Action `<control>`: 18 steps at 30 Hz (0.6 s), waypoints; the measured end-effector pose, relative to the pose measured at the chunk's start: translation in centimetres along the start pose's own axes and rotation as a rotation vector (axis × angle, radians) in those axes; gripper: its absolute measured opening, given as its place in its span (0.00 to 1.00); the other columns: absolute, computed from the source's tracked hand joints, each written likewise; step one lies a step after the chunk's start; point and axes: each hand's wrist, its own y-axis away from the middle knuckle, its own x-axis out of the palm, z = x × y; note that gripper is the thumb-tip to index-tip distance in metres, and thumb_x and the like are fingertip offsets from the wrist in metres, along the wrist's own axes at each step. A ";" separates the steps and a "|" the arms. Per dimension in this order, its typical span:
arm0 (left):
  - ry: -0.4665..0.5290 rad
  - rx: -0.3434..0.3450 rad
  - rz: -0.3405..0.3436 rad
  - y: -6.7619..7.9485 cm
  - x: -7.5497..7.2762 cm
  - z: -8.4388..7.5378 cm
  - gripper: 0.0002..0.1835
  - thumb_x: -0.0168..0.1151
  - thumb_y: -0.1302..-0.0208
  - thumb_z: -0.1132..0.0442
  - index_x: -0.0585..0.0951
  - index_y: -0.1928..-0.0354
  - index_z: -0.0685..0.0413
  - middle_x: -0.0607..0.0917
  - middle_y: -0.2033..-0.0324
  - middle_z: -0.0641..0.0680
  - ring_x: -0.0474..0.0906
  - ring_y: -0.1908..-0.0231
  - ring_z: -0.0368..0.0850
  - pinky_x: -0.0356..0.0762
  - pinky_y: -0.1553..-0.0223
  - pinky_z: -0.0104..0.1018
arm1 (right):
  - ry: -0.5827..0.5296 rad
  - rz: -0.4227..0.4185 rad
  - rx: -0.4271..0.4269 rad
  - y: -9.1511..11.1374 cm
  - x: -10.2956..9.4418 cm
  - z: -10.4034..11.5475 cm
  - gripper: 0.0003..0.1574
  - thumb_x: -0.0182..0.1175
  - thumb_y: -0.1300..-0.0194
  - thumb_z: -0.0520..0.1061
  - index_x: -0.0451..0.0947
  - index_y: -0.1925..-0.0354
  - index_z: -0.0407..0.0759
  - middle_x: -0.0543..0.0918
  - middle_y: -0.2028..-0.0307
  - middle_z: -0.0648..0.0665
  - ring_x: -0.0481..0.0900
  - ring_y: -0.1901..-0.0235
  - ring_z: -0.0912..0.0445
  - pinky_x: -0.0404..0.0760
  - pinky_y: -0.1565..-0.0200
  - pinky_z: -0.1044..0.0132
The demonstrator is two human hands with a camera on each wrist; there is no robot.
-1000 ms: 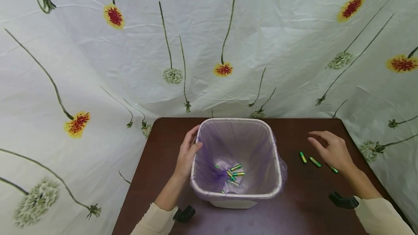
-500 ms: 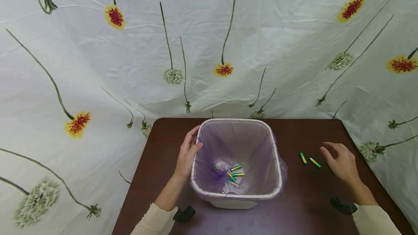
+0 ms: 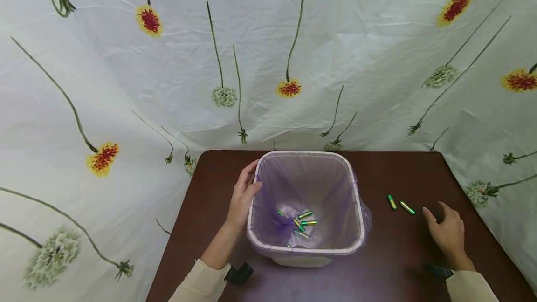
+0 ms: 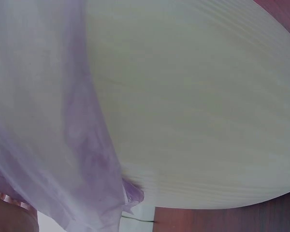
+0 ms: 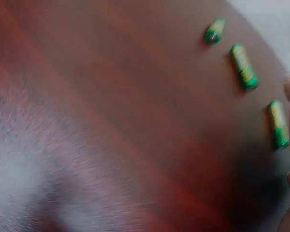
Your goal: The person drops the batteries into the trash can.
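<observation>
A pale trash bin (image 3: 316, 261) lined with a thin purple bag (image 3: 331, 199) stands mid-table. Several green-and-yellow batteries (image 3: 309, 223) lie at its bottom. My left hand (image 3: 241, 199) grips the bin's left rim, thumb over the inside and fingers along the outside. To the right, my right hand (image 3: 450, 232) is low over the table, thumb and index finger apart. The right wrist view shows three batteries on the table; the nearest one (image 5: 278, 124) lies beside the fingers, not visibly pinched. Two others, a left battery (image 3: 392, 202) and a middle battery (image 3: 407, 207), lie farther left.
The dark reddish-brown table (image 3: 209, 176) ends at a white flowered cloth (image 3: 251, 59) hanging behind and at the sides. Loose purple bag (image 3: 367, 220) bulges outside the bin's right side. Black bands (image 3: 239, 274) sit at both wrists.
My right hand has come toward the near right edge and lower, and now mostly covers the rightmost battery in the head view. The left hand and the bin stay in place.
</observation>
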 end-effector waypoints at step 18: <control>-0.025 -0.011 -0.020 0.0 0.1 -0.3 0.30 0.48 0.28 0.69 0.64 0.25 0.64 0.68 0.27 0.62 0.64 0.29 0.55 0.68 0.36 0.35 | 0.055 -0.070 -0.027 0.9 2.0 -1.1 0.21 0.52 0.20 0.39 0.75 0.39 0.24 0.68 0.41 0.21 0.65 0.43 0.25 0.60 0.43 0.29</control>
